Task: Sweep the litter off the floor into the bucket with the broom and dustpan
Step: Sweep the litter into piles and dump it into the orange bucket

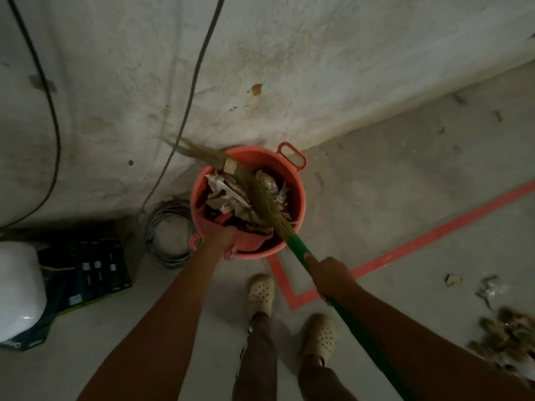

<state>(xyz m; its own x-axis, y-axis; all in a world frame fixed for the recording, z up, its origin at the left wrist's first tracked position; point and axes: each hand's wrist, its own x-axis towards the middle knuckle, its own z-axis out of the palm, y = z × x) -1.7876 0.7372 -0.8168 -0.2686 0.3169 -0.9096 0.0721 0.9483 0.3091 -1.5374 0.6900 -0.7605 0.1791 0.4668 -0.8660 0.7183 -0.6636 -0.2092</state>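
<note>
**Dustpan held at bucket rim, broom laid across the opening**

The left hand (pixel 226 239) grips the handle of a salmon plastic dustpan (pixel 254 241), fingers curled round it. Just beyond those fingers the pan sits inside the near rim of a round salmon-orange plastic bucket (pixel 301 195). The bucket stands on the grey concrete floor (pixel 376 180) against the rough white wall (pixel 260 53).

The right hand (pixel 330 277) holds a straw broom with a green handle (pixel 262 195). The forefinger lies straight along the shaft and the other fingers wrap round it. Ahead of that fingertip the green shaft meets the bucket's near rim. The bristles run on across the opening, and their tips pass the far rim to reach the wall.

Under the bristles, crumpled paper and card litter (pixel 224 192) fills the bucket. A loose heap of brown floor litter (pixel 505 337) lies well to the right of the right hand.

A coil of grey cable (pixel 169 235) lies just left of the left fingers. A dark printed carton (pixel 84 270) and a white plastic sack (pixel 17 287) lie further left. Orange floor tape (pixel 434 235) runs beside the right hand. Two cream perforated clogs (pixel 260 293) stand below and between the hands.
</note>
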